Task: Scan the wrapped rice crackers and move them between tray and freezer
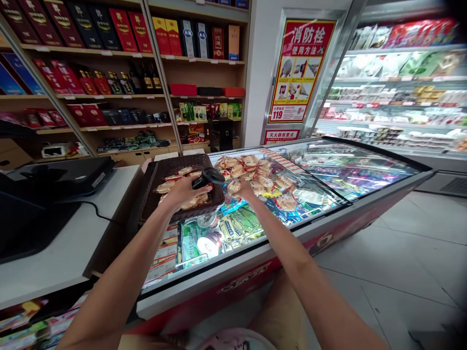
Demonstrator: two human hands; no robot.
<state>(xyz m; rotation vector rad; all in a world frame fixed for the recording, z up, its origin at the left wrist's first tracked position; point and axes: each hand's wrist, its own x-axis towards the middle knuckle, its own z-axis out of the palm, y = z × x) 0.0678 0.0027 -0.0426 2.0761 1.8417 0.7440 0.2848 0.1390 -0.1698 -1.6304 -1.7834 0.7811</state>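
Note:
My left hand (184, 190) is closed around the grip of a black handheld barcode scanner (213, 176), its head tilted to the right. Below that hand is a dark brown woven basket (218, 198) with several wrapped bread-like pastries (167, 186) in it. To the right, my right hand (247, 190) grips a similar wrapped pastry (234, 186) close to the scanner's head. Its fingertips are partly hidden. More packets of the same kind lie in a loose pile (266, 182) on the glass top of a chest freezer (310, 221).
Frozen goods show through the freezer glass. A white counter (62, 243) with a dark monitor-like device (65, 177) and a cable stands at the left. Shelves of boxed bottles (124, 24) line the back wall. A lit open fridge (401, 92) is at the right.

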